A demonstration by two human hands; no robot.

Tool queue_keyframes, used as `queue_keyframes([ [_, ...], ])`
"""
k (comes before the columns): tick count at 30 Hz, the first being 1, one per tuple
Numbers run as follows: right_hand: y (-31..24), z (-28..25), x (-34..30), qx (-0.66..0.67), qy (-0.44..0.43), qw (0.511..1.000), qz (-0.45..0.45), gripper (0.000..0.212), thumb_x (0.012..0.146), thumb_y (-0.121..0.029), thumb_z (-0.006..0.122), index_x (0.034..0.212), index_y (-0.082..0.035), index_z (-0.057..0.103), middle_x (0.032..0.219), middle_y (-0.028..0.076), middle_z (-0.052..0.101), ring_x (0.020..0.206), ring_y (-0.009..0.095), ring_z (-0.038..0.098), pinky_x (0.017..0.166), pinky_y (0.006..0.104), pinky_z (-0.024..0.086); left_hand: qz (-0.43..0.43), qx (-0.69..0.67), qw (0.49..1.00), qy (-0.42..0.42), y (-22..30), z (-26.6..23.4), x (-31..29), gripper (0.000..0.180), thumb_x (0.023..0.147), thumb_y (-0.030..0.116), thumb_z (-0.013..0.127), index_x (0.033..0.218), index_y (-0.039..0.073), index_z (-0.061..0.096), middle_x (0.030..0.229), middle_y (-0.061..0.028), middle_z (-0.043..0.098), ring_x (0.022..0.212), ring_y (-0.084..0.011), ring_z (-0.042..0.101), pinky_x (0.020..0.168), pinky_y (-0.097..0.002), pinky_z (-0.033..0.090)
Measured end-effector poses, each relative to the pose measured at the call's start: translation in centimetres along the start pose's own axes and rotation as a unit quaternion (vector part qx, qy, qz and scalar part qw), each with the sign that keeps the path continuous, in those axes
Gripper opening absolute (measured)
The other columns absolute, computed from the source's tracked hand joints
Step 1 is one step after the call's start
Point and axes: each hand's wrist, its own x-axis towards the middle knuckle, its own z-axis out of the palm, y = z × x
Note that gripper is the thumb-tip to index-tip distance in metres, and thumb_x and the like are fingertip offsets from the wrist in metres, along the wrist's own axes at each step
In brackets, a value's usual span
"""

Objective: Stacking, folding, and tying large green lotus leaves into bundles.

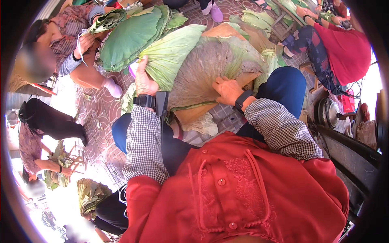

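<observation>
My left hand (pixel 145 80) is closed on the edge of a pale green lotus leaf (pixel 174 54), thumb on top and fingers hidden beneath. The leaf fans out away from me. My right hand (pixel 228 90) has its fingers curled down onto a dry grey-brown lotus leaf (pixel 198 73), pinching it near its right side. This brown leaf lies in front of my knees, partly under the pale green one. More yellowish leaves show below and behind it.
At upper left a person holds a stack of dark green lotus leaves (pixel 131 38). A person in a red top (pixel 344 52) sits at upper right near a small wooden stool (pixel 281 28). Loose leaves (pixel 257 18) lie on the patterned paving (pixel 99 125). A metal pot (pixel 330 111) stands at right.
</observation>
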Motion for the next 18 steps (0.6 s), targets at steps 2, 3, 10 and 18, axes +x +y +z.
queue_keyframes([
  [2,0.1,0.3,0.2,-0.025,-0.014,1.0,-0.01,0.037,0.067,-0.016,0.069,0.101,-0.005,0.06,0.101,0.016,0.058,0.094,0.035,0.06,0.078,0.0441,0.05,0.027,-0.004,1.0,-0.007,1.8,-0.2,-0.4,0.043,0.086,0.023,0.065,0.123,0.004,0.054,0.123,-0.012,0.06,0.112,-0.0292,0.057,0.099,-0.0448,0.044],
  [3,0.1,0.4,0.2,-0.02,-0.024,0.999,-0.022,0.035,0.067,-0.015,0.068,0.1,-0.005,0.061,0.1,0.016,0.058,0.092,0.035,0.061,0.076,0.044,0.05,0.05,-0.005,0.999,-0.01,2.7,-0.4,-0.6,0.045,0.086,0.024,0.065,0.124,0.004,0.054,0.124,-0.0121,0.059,0.114,-0.0293,0.055,0.1,-0.0452,0.043],
  [10,-0.2,0.2,0.3,-0.024,-0.035,0.998,-0.055,0.016,0.076,-0.013,0.056,0.088,-0.005,0.062,0.075,0.015,0.063,0.074,0.035,0.064,0.071,0.0458,0.049,0.116,0.012,0.993,0.028,7.1,-1.7,-1.3,0.049,0.086,0.031,0.063,0.127,0.006,0.052,0.125,-0.0115,0.058,0.115,-0.0304,0.054,0.1,-0.0469,0.041],
  [18,0.2,-0.6,0.5,0.047,-0.034,0.997,-0.057,0.041,0.068,-0.021,0.074,0.1,-0.005,0.053,0.102,0.014,0.056,0.095,0.034,0.06,0.076,0.0443,0.048,0.127,0.002,0.991,0.035,7.5,-3.0,-1.4,0.049,0.087,0.031,0.062,0.127,0.005,0.053,0.126,-0.0128,0.058,0.115,-0.0316,0.054,0.1,-0.048,0.041],
])
